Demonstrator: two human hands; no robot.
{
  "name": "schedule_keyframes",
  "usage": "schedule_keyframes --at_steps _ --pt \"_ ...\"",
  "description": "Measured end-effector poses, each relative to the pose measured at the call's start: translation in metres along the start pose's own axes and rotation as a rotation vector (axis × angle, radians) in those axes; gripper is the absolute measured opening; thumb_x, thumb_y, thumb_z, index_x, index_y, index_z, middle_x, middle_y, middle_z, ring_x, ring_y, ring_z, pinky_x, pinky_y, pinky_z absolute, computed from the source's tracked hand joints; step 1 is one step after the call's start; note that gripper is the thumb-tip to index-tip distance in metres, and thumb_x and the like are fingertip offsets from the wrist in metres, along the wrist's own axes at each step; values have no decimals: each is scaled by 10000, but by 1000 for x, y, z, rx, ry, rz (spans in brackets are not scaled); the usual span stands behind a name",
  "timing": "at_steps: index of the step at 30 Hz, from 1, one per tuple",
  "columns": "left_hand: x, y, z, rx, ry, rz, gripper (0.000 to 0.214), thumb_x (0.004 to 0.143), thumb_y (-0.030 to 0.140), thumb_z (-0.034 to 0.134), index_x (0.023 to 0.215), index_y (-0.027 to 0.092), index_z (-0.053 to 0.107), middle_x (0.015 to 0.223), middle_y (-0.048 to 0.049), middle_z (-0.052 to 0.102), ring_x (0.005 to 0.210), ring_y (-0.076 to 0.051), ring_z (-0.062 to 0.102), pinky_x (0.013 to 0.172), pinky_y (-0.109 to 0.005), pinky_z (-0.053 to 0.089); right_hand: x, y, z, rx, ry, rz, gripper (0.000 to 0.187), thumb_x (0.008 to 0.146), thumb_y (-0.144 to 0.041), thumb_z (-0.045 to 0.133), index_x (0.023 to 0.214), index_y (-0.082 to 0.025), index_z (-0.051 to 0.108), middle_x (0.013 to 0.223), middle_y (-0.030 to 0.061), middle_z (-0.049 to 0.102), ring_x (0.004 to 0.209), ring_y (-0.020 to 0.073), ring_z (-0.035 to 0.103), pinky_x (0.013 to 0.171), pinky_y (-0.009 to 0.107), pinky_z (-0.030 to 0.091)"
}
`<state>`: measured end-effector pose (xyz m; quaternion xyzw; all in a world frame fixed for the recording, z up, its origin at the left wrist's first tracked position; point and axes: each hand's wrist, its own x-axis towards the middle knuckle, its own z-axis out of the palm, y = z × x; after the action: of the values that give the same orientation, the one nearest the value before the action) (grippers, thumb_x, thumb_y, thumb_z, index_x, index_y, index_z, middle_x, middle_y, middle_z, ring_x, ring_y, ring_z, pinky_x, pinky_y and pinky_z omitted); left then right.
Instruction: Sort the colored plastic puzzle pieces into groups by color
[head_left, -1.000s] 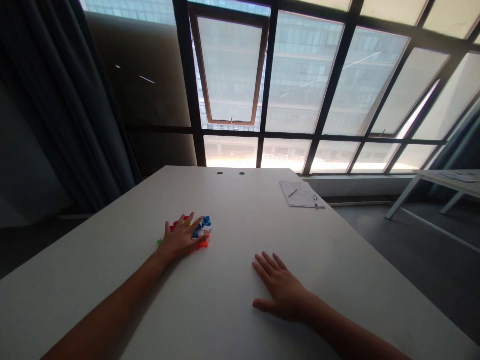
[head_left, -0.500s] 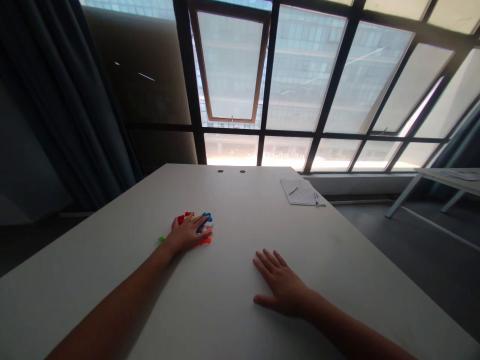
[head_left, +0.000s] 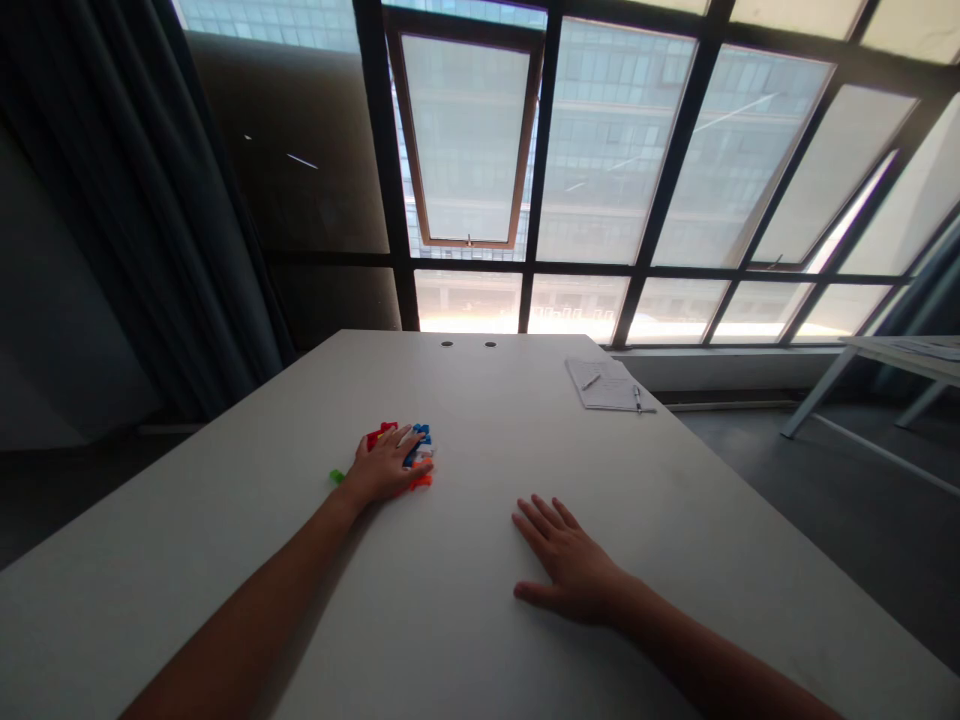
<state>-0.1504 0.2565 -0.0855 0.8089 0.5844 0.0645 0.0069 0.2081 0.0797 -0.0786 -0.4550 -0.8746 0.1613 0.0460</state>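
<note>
Small red, blue and orange plastic building bricks (head_left: 420, 445) lie heaped on the white table (head_left: 480, 385) under the left hand (head_left: 382, 468), its fingers spread over them; the right hand (head_left: 570, 565) rests fingers-spread on the tabletop at 4 o'clock, with a notepad (head_left: 604, 385) and pen (head_left: 637, 398) at 2 o'clock.

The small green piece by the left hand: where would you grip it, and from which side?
Pinch the small green plastic piece by its sides, coming from the left, away from the left hand. It sits low on the white table, apart from the heap of coloured plastic pieces, so that side is free, while the hand lies over the heap. Its exact shape is too small to make out.
</note>
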Motion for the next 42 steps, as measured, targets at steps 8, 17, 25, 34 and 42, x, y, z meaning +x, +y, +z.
schedule_keyframes --at_steps 8,17,25,34,42 --pt "29 -11 -18 -53 -107 -41 850 869 846 286 1598 410 251 1704 -33 81 1543 -405 95 1145 -730 15 0 0 -1 7 -8 -1 963 908 -788 435 1623 -187 199 1681 120 106 1556 325 61 1262 522 13" --pt "48 -23 -9 -83 -138 -86 873 883 843 219 1606 355 258 1665 -100 260 1511 -398 237 1164 -652 179 0 2 0 45 -15 0 958 908 -787 438 1626 -204 185 1686 101 93 1557 321 43 1262 527 -3" --pt "44 -7 -15 -66 -222 10 762 882 832 304 1517 429 430 1636 -48 345 1507 -422 215 1139 -704 133 -1 2 0 31 -11 -5 955 912 -775 450 1627 -203 180 1686 110 110 1556 327 52 1261 523 1" --pt "17 -30 -14 -9 -194 59 725 898 813 311 1536 473 368 1654 -17 303 1511 -415 203 1129 -731 77 -2 0 -3 46 -21 1 950 916 -783 425 1625 -195 193 1685 115 104 1558 315 38 1260 516 -10" --pt "2 -34 -13 -24 -145 62 685 922 771 305 1534 472 375 1652 29 306 1524 -366 207 1165 -591 195 -2 1 -2 31 -11 -4 962 907 -788 443 1624 -197 194 1682 116 112 1557 321 44 1261 518 11"
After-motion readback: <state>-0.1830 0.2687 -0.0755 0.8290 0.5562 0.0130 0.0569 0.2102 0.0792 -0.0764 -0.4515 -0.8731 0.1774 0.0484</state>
